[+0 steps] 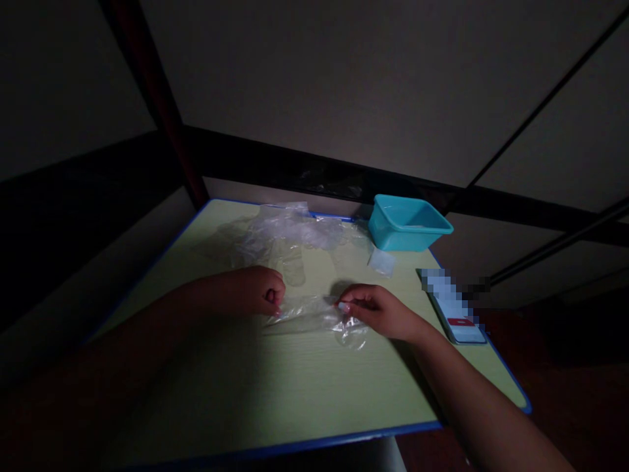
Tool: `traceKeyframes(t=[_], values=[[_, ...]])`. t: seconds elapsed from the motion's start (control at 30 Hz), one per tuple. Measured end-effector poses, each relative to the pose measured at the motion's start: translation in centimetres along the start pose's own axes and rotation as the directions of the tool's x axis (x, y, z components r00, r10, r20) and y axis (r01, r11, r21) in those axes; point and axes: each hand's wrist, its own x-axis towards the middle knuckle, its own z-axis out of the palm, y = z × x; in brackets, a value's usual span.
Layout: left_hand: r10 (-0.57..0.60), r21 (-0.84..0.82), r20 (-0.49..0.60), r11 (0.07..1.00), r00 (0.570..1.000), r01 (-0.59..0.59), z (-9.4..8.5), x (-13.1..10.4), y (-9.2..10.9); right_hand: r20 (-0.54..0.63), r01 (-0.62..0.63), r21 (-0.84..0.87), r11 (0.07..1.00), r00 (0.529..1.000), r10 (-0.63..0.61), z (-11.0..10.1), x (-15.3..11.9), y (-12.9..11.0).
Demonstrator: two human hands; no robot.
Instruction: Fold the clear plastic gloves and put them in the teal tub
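A thin, crinkled piece of clear plastic is stretched between my two hands, low over the table. Its exact kind is hard to make out, bag-like or glove-like. My left hand is closed, pinching its left end between thumb and curled fingers. At the right end, my right hand pinches the plastic between thumb and fingertips, and a loose bit hangs below that hand. Just beyond my hands lies a loose heap of similar clear plastic, spread across the back of the table.
The pale table has a blue edge. A turquoise basket stands at the back right corner, a small folded whitish square before it. A phone-like flat device lies along the right edge. Behind is a wall with a dark band.
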Motion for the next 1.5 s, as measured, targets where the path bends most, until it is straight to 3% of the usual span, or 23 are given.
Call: traceKeyframes(t=[0.17, 0.27, 0.57, 1.13, 1.5], values=[[0.008, -0.028, 0.049, 1.0, 0.999, -0.007, -1.1, -0.6, 0.7, 0.016, 0.004, 0.018, 1.0, 1.0, -0.004, -0.1, 0.0, -0.1], [-0.014, -0.027, 0.025, 1.0, 1.0, 0.015, -1.5, -0.8, 0.9, 0.015, 0.003, 0.002, 1.0, 1.0, -0.003, -0.1, -0.1, 0.0], [-0.086, 0.028, -0.074, 0.996, 0.994, 0.088, 0.1, -0.3, 0.6, -0.037, -0.015, -0.093, 0.996, 0.999, 0.011, 0.0, 0.0, 0.0], [-0.08, 0.113, -0.13, 0.989, 0.988, 0.095, 0.3, 0.2, 0.8, -0.037, 0.062, -0.172, 0.983, 0.997, -0.069, 0.1, 0.0, -0.5], [-0.12, 0.225, -0.201, 0.96, 0.972, 0.166, 0.7, 0.3, 1.3, -0.009, 0.135, -0.27, 0.953, 0.99, -0.143, 0.1, 0.1, -1.6]])
